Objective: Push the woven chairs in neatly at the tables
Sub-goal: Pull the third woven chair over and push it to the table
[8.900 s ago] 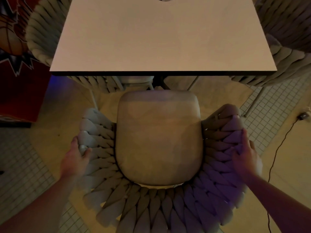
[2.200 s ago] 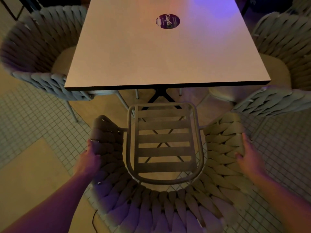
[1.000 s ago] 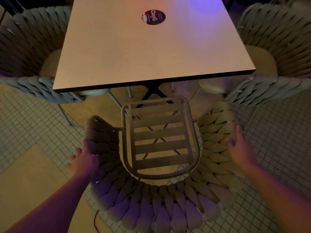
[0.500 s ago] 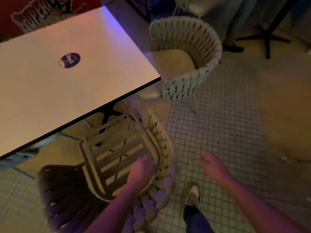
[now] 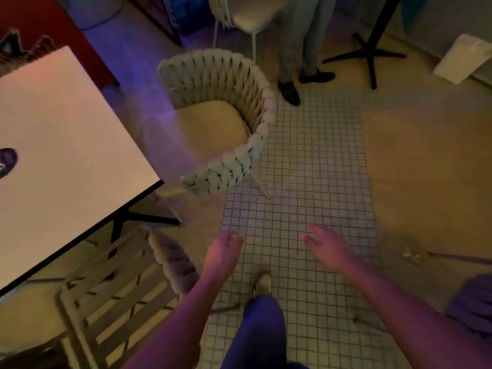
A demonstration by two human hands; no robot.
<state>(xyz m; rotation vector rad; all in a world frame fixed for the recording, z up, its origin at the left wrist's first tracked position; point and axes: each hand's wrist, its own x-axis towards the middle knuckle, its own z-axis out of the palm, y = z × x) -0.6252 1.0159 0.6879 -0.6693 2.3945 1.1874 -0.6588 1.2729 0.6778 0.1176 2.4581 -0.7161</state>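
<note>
A woven chair [image 5: 221, 107] with a beige seat cushion stands at the right side of the white table [image 5: 61, 155], turned at an angle, its seat front near the table edge. A second woven chair [image 5: 170, 259] with a bare slatted seat sits at the lower left, partly under the table's near edge. My left hand [image 5: 222, 255] hangs over the tiled floor just right of that chair's arm, fingers apart, holding nothing. My right hand [image 5: 326, 245] is also empty and spread, over the tiles. Both hands are well short of the cushioned chair.
A person's legs and dark shoes [image 5: 290, 89] stand just behind the cushioned chair. A black table base [image 5: 368, 53] is at the back right, another pale chair [image 5: 250, 17] at the top. My own leg and shoe [image 5: 262, 284] are below. A purple-lit woven chair [image 5: 471, 304] sits at the right edge.
Both hands have let go of the slatted chair. My view has swung right toward the cushioned chair, and my left hand has come off the chair's arm out over the tiles.
</note>
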